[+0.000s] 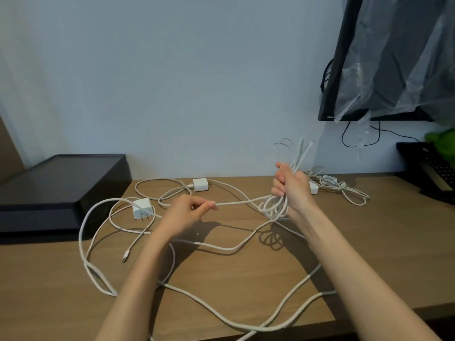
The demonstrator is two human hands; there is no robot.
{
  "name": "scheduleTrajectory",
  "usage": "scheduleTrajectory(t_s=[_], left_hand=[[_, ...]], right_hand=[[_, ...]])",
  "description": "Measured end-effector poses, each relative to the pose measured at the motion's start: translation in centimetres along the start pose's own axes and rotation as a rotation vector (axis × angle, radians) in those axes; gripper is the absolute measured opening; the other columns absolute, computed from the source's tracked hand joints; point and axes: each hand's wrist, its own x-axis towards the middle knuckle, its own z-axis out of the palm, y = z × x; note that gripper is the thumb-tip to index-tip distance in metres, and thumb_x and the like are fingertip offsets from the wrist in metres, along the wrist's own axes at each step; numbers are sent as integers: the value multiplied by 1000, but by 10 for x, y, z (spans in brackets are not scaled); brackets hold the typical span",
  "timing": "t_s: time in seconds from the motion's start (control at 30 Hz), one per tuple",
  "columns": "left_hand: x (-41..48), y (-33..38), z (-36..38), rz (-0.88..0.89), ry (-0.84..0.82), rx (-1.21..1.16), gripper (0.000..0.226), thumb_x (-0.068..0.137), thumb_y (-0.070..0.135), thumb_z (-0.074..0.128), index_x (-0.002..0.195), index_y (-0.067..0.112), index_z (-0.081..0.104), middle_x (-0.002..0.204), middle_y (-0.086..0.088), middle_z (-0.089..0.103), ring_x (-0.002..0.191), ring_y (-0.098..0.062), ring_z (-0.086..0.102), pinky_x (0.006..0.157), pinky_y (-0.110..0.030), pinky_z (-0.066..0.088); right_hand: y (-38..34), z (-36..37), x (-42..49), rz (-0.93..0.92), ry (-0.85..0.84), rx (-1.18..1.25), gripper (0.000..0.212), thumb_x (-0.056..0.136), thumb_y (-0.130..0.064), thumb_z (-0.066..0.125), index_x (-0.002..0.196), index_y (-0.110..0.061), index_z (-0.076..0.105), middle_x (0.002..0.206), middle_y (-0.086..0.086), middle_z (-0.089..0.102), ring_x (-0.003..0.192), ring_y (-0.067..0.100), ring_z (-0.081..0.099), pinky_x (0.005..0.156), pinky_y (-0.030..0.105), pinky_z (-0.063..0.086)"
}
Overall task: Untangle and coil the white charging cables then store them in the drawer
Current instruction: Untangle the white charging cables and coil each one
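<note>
Most remains undone: across the wooden table (369,242) the white cables (229,248) lie loose and crossed, only one coil (273,205), far right, part wound in the gripping right hand (290,185), the left hand (187,210) pinching its free strand.

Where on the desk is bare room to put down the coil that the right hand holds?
Bare wood lies on the desk between the right forearm and the black telephone, in front of the small cable bundle. Another patch lies in front of the black box, left of the loose cables. The middle is crowded.
</note>
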Motion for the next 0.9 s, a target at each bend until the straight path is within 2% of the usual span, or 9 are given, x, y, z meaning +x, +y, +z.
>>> scheduleTrajectory(t_s=[0.1, 0.17, 0.27, 0.37, 0.43, 0.57, 0.73, 0.8, 0.9], left_hand=[[3, -9, -2, -23, 82, 48, 19, 89, 45, 56, 94, 35, 72, 89, 15, 69, 71, 5, 54, 66, -25, 45], [3, -12, -3, -16, 180, 110, 22, 85, 50, 58, 92, 35, 73, 87, 15, 70, 80, -1, 57, 75, -31, 49], [3, -10, -5, 27, 349, 279, 24, 86, 54, 54, 90, 38, 71, 74, 16, 63, 79, -7, 52, 77, -33, 30], [2, -12, -12, 49, 521, 307, 22, 88, 48, 55, 101, 36, 68, 77, 15, 61, 88, -9, 49, 70, -30, 13], [2, -12, -15, 65, 588, 233, 19, 89, 44, 57, 99, 34, 69, 81, 14, 63, 94, -10, 51, 69, -28, 11], [4, -2, -8, 210, 523, 254, 19, 82, 51, 57, 83, 38, 72, 76, 17, 60, 86, -5, 46, 68, -33, 14], [2, 8, 3, 315, 455, 270, 16, 80, 52, 58, 75, 41, 69, 71, 16, 57, 82, -5, 47, 63, -34, 9], [1, 12, 5, 295, 458, 229, 11, 80, 50, 61, 73, 44, 66, 71, 18, 58, 82, -4, 47, 62, -34, 8], [1, 14, 4, 282, 460, 165, 11, 78, 57, 54, 69, 52, 56, 75, 21, 62, 84, -2, 48, 64, -35, 10]], right_hand=[[4, 3, -8, -94, -100, -427, 14, 102, -18, 40, 99, -9, 49, 58, -4, 36, 37, 4, 29, 35, 17, 24], [4, 2, -13, -163, -153, -669, 16, 101, -23, 42, 94, -12, 52, 60, -3, 39, 42, 8, 33, 39, 22, 29], [2, -1, -19, -290, -173, -1063, 26, 99, -34, 46, 77, -21, 48, 61, -5, 45, 52, 13, 39, 50, 28, 32], [1, -6, -20, -368, -147, -1253, 35, 98, -36, 50, 69, -19, 40, 63, -4, 45, 57, 12, 38, 49, 26, 27], [0, -11, -18, -380, -149, -1288, 34, 96, -35, 54, 70, -17, 42, 64, -4, 49, 58, 12, 41, 50, 25, 28], [3, -12, -17, -305, -231, -1269, 34, 94, -36, 56, 68, -19, 42, 60, -8, 45, 53, 10, 40, 51, 26, 29], [5, 4, -23, -34, -394, -829, 22, 101, -26, 44, 85, -10, 45, 55, -4, 40, 39, 7, 34, 39, 21, 30], [7, 10, -27, 62, -445, -773, 23, 102, -26, 40, 92, -7, 48, 56, -6, 48, 39, 4, 36, 38, 18, 31], [13, 19, -30, 154, -444, -665, 23, 103, -25, 37, 116, -6, 43, 93, 5, 69, 50, 5, 50, 39, 15, 38]])
